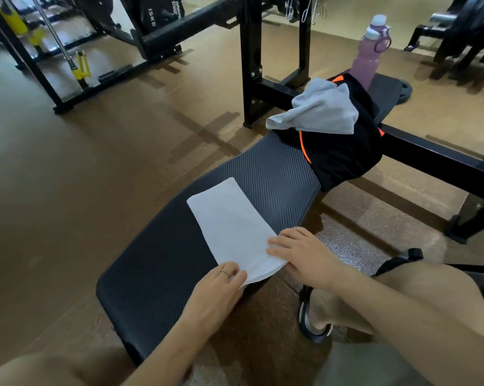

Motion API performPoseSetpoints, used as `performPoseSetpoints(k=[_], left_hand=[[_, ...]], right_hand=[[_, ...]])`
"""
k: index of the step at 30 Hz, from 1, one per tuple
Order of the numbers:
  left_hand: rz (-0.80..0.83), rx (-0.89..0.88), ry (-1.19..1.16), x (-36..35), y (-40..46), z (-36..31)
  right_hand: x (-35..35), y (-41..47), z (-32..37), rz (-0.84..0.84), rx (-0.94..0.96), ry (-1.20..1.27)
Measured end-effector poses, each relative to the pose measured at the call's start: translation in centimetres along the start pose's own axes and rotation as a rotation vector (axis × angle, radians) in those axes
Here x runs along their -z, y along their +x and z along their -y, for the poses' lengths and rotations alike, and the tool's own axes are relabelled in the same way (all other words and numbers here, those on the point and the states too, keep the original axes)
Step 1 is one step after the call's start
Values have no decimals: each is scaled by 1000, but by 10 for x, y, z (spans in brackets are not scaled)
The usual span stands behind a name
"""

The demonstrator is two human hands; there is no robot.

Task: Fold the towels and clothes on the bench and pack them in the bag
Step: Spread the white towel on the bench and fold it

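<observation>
The white towel [233,231] lies flat on the table [157,263], already doubled into a long strip, its near end at the table's near right edge. Both hands hold that end. The left hand [221,288] has its fingers laid on the near-left corner, the grip looking closed lightly on the edge, a ring on one finger. The right hand [299,257] rests fingers spread and flat on the near-right corner, its thumb side at the fold.

Farther up the table from the towel, a grey towel [316,112] sits crumpled on a black garment [343,160] with orange trim, and a pink bottle [370,55] stands beyond them. No bag is clearly in view.

The step in hand appears to be the next fold of the strip. To do it well, pinch both near corners evenly, lift them together, and carry them to the far end so the edges meet squarely. Then smooth from the fold outward with flat palms.
</observation>
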State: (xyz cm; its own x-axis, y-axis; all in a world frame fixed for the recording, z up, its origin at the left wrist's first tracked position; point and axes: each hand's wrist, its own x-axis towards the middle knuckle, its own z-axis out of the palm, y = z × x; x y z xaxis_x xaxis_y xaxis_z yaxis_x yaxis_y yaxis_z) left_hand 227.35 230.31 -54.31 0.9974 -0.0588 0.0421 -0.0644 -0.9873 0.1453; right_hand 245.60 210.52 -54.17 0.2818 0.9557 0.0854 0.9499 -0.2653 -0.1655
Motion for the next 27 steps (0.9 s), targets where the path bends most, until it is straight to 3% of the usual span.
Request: performPoseSetpoints(k=[2, 5, 9, 16, 21, 27], left_hand=[[16, 44, -96, 11, -8, 10], [57, 282, -381, 26, -14, 19], [-34, 453, -613, 25, -10, 22], [-99, 640, -759, 16, 6, 26], [-124, 722, -729, 13, 17, 29], [-63, 668, -358, 12, 28, 28]], right_hand=[[4, 1, 7, -9, 3, 78], [4, 8, 10, -21, -116, 306], [5, 26, 7, 110, -343, 548], [6, 37, 15, 119, -564, 588], [-6, 45, 24, 21, -623, 470], [-22, 43, 25, -69, -652, 162]])
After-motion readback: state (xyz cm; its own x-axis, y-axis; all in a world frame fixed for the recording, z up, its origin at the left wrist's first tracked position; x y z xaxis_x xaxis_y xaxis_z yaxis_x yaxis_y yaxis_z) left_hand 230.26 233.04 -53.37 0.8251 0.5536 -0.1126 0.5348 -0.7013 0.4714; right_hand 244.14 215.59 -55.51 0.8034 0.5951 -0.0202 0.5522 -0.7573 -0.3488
